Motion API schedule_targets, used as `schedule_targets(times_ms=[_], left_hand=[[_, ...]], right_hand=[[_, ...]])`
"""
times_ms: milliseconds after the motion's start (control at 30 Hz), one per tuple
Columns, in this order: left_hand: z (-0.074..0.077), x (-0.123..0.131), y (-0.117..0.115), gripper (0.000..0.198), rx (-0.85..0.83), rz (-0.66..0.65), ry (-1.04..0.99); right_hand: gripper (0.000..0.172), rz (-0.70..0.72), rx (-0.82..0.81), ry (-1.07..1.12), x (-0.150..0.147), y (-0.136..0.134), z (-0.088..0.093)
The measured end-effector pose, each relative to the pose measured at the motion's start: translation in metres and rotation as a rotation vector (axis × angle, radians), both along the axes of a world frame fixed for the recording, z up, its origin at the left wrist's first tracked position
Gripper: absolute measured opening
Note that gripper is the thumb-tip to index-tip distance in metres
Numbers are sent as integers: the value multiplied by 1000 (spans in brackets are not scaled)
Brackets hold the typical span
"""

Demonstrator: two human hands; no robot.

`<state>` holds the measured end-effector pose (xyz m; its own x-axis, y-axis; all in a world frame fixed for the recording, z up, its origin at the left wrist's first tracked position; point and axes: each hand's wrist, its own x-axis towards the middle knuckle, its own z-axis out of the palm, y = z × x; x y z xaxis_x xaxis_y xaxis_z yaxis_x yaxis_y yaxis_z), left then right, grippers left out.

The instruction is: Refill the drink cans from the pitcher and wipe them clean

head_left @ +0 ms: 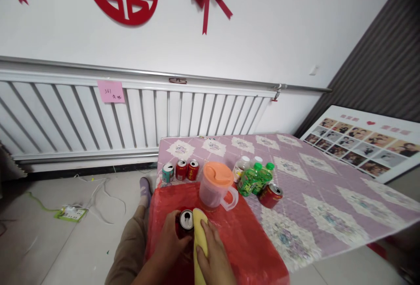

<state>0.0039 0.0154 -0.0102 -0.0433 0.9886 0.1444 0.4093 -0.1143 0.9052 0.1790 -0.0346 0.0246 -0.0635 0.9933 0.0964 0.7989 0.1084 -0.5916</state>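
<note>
My left hand (pixel 169 234) is wrapped round an opened drink can (pixel 187 219) with a silver top, standing over a red plastic sheet (pixel 243 237). A folded yellow cloth (pixel 199 237) is gripped in my right hand (pixel 213 250), its edge against the can's right side. Just beyond stands a clear plastic pitcher (pixel 210 193) with an orange lid, its handle toward the right. Most of the held can's body is hidden by my left hand and the cloth.
Behind the pitcher's left stand a teal can (pixel 168 173) and two red cans (pixel 181 170). To its right are several bottles, some green (pixel 248 182), and a tilted red can (pixel 271 195). A purple patterned tablecloth (pixel 315 184) covers the table; a white radiator (pixel 197 110) runs behind.
</note>
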Motion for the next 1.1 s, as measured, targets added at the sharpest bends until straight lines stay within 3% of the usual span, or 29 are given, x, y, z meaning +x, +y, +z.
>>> schedule_targets(times_ms=[167, 333, 533, 633, 767, 900, 1100], left_hand=[[-6, -8, 7, 81, 81, -134, -28], [-8, -12, 11, 76, 38, -259, -135], [2, -6, 6, 68, 41, -121, -63], [4, -6, 5, 76, 50, -69, -17], [6, -13, 8, 85, 72, -166, 8], [5, -19, 11, 81, 94, -280, -13], [-1, -15, 10, 74, 74, -207, -3]], right_hand=[[59, -11, 17, 19, -1, 3, 1], [59, -14, 5, 18, -1, 2, 1], [59, -23, -6, 66, -7, 1, 8], [60, -28, -8, 96, -9, 2, 8], [59, -22, -30, 113, -9, 2, 7], [59, -2, -33, 116, -8, 2, 8], [61, -10, -79, 96, -12, 1, 14]])
